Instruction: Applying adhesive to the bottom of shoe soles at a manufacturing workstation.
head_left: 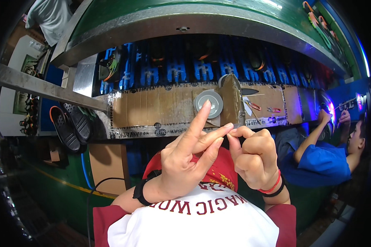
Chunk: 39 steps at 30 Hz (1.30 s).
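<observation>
In front of my chest both hands meet at the fingertips. My left hand (178, 161) has its index finger stretched up and its thumb and middle finger apart, with the middle fingertip against the right hand's pinch. Thumb and index finger of my right hand (254, 159) are pressed together there, the other fingers curled in. Whatever lies in that pinch is too small to make out. Just beyond, a round grey dish (217, 109) sits on the cardboard-covered bench (152, 108), partly hidden by my left index finger. An upright cardboard piece (233, 99) stands beside it.
Two small red-handled tools (273, 110) and a dark blade-like piece (250, 91) lie right of the dish. Blue fixtures (176, 72) line up behind, under a metal-edged green belt (235, 18). Black clogs (65, 128) are at left; a blue-shirted person (321, 164) works at right.
</observation>
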Motion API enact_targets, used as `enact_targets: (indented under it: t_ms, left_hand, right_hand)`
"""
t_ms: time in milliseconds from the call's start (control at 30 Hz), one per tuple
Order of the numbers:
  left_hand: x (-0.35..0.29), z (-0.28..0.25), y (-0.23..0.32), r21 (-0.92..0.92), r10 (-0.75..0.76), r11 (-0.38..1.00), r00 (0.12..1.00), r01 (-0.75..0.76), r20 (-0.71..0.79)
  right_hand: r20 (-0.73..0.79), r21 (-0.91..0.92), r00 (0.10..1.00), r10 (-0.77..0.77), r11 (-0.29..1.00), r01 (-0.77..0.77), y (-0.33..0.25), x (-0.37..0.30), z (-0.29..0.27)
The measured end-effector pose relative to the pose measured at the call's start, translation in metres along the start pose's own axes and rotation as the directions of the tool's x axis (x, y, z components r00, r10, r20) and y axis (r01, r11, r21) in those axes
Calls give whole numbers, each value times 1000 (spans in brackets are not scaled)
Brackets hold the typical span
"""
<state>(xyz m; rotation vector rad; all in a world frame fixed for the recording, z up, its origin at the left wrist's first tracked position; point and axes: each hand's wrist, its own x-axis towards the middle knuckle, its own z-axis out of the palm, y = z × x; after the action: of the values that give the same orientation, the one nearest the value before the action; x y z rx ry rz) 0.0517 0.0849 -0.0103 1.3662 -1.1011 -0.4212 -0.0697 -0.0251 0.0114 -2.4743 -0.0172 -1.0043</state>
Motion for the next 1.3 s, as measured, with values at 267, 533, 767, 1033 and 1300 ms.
enact_targets:
  t_ms: [267,533,767,1033,1300]
  left_hand:
    - [-3,2,-3,9,1,1000,1000,-1,-19]
    - [-1,2,-1,-102,-43,994,999,43,-3]
    - [-4,2,-2,-150,-131,980,991,129,2]
    - [-2,1,1,-91,-93,992,996,92,-12]
    - [-1,0,-4,49,50,998,999,-50,11]
  right_hand:
    - [-214,15,974,78,997,-76,3,-4,14]
    - [-310,210,913,266,955,-208,-1,-13,22]
    - [-284,56,955,84,996,-71,2,-11,11]
    - [-169,4,986,-11,1000,11,5,-7,6]
    - [-35,-25,999,5,1000,-5,6,-4,2]
